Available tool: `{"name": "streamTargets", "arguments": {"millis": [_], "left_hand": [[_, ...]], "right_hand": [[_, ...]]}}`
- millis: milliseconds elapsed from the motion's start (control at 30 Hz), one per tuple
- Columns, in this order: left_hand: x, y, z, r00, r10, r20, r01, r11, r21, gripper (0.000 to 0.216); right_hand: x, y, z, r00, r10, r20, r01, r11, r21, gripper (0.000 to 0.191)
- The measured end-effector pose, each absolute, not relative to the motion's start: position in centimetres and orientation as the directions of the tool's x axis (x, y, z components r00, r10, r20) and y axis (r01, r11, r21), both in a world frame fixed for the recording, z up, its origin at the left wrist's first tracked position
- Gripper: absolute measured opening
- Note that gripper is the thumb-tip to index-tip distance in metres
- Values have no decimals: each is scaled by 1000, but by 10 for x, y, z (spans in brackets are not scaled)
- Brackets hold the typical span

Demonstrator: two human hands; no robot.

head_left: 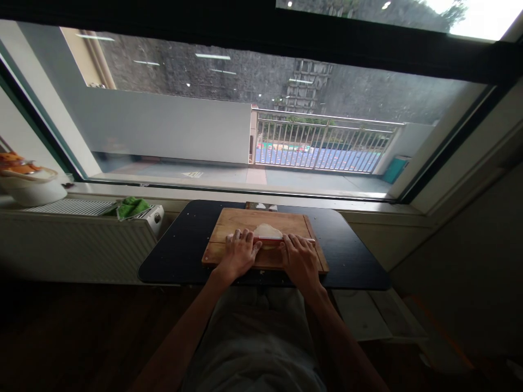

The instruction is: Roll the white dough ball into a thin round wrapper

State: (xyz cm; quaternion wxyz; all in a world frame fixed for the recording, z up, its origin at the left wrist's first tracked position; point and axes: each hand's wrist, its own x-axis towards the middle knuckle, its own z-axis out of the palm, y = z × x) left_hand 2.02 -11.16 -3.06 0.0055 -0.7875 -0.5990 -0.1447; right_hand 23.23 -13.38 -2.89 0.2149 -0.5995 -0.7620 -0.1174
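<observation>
A thin, flat piece of pale dough [268, 230] lies on a wooden cutting board [229, 219]. Across it runs a slim rolling pin [269, 238], its middle bare between my hands. My left hand [240, 251] presses on the pin's left part, fingers curled over it and thumb pointing inward. Over the right part, my right hand [300, 256] bends its fingers in the same way, and the pin's tip shows just past it. A little dough shows on the near side of the pin. The undersides of both hands are hidden.
The board rests on a small black table [351, 250] below a wide window. At the left are a white radiator [81, 239] with a green cloth [131, 207] on it and a white pot [32, 185]. A small object [261, 206] sits behind the board.
</observation>
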Motion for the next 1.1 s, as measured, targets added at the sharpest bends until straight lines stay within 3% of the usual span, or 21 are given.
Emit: {"name": "streamTargets", "arguments": {"millis": [733,1100], "left_hand": [[13,-127,-50,270,890,368,924,-347,160,30],[8,-114,-55,307,894,328,908,-378,180,36]], "right_hand": [[244,-141,-19,-215,887,409,946,293,-137,34],[262,-122,-29,-238,883,404,855,388,-345,33]]}}
